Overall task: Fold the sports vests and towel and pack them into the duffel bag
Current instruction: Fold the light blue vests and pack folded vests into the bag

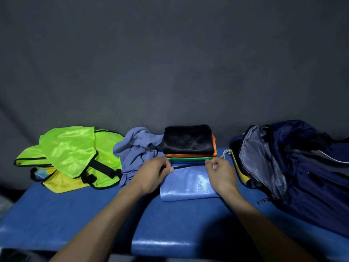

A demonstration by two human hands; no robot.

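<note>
While both hands pinch the light-blue vest's far black-trimmed edge beside the folded stack — slick, limp, best held at corners.

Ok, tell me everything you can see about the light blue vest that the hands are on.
The light blue vest is shiny, smooth fabric with thin black trim along its far edge. It lies folded into a flat rectangle on the blue table, just in front of the folded stack, beside the open duffel bag. The left hand and right hand pinch its far corners.
</note>
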